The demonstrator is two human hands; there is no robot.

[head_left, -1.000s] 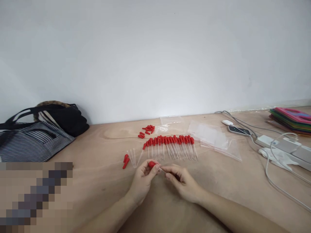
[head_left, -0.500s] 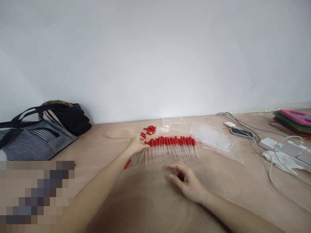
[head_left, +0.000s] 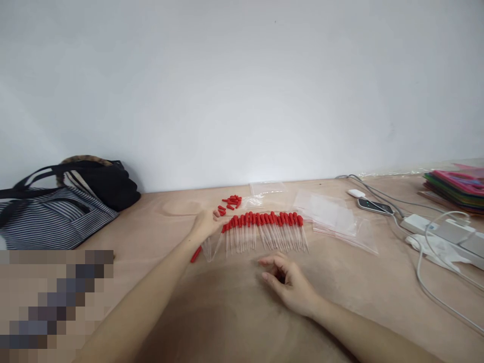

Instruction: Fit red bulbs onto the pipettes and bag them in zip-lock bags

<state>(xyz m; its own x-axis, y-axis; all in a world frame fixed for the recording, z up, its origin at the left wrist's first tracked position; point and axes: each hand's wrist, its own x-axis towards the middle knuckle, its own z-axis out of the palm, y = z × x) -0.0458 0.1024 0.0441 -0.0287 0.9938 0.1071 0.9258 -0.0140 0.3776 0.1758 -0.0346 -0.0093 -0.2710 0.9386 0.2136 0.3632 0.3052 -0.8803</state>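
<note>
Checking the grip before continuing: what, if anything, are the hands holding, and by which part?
The right hand, loosely curled, shows nothing held. Whether the left hand, beside loose red bulbs, holds anything cannot be told.

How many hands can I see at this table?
2. The left hand is by the left end of the row of red-topped droppers; the right hand is nearer the camera, in front of that row. The pixelated patch at lower left could hide more.

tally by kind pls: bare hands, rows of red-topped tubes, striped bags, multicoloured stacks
Left hand and right hand: 2
Row of red-topped tubes: 1
Striped bag: 1
Multicoloured stack: 1
Total: 5
</note>
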